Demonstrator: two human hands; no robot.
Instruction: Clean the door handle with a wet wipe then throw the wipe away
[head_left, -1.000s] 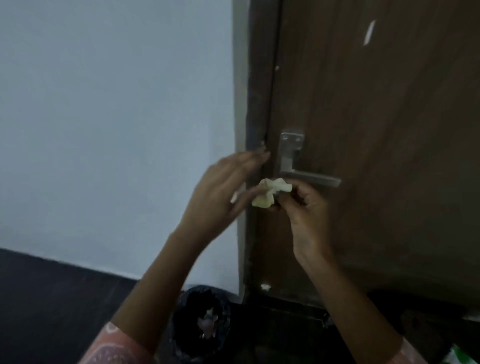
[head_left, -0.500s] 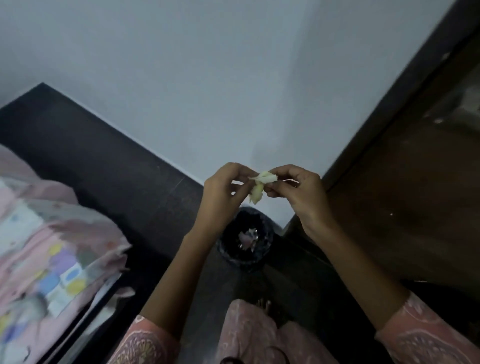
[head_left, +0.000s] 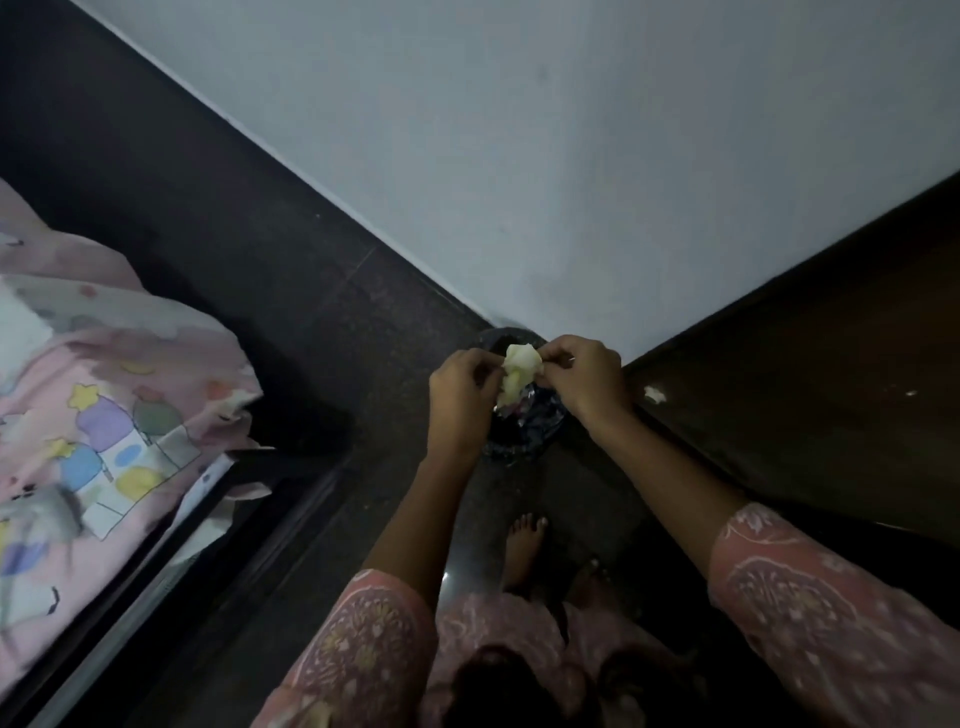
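Note:
A crumpled pale wet wipe (head_left: 519, 371) is pinched between both hands. My left hand (head_left: 460, 400) grips its left side and my right hand (head_left: 584, 379) grips its right side. The wipe hangs directly above a small dark bin (head_left: 524, 423) lined with a black bag, with some rubbish inside. The bin stands on the floor in the corner where the wall meets the door. The door handle is out of view.
The brown door (head_left: 831, 374) fills the right side, with the pale wall (head_left: 519, 156) behind the bin. A bed with a pink patterned cover (head_left: 104, 405) lies at the left. My bare feet (head_left: 524, 551) stand on the dark floor just before the bin.
The view has swung down from the door handle to the floor. Both hands have carried the wipe away from the handle and down over the bin.

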